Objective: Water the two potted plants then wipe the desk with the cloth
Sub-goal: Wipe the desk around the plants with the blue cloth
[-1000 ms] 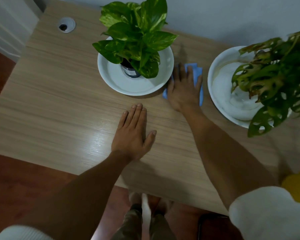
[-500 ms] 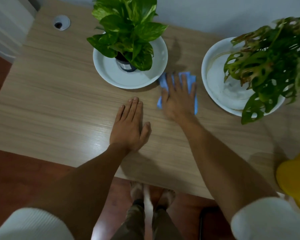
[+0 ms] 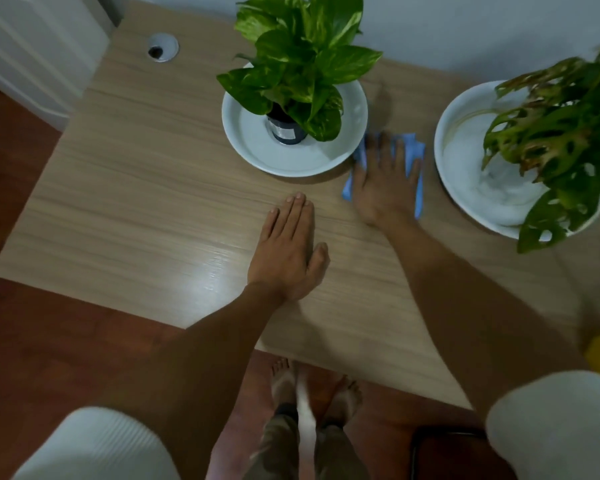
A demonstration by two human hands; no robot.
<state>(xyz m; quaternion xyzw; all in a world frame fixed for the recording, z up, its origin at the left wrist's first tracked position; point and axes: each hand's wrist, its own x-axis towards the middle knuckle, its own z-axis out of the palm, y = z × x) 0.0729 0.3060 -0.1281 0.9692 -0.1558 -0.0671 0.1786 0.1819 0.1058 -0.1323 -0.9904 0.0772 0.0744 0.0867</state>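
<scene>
- Blue soft cloth (image 3: 417, 157), crumpled, flat on the pale wood-grain desk (image 3: 136, 188) between two round white glossy saucers.
- Pressed under the right hand (image 3: 383, 183), fingers spread flat, not clenched.
- Left hand (image 3: 288, 251) palm down, fingers together, empty.
- Broad-leaved potted plant (image 3: 302, 64) and holed-leaf plant (image 3: 551, 133) each in a saucer.

1 head-worn view looks steeply down over the desk (image 3: 125, 188), wall at 12 o'clock, feet at 6 o'clock.
</scene>
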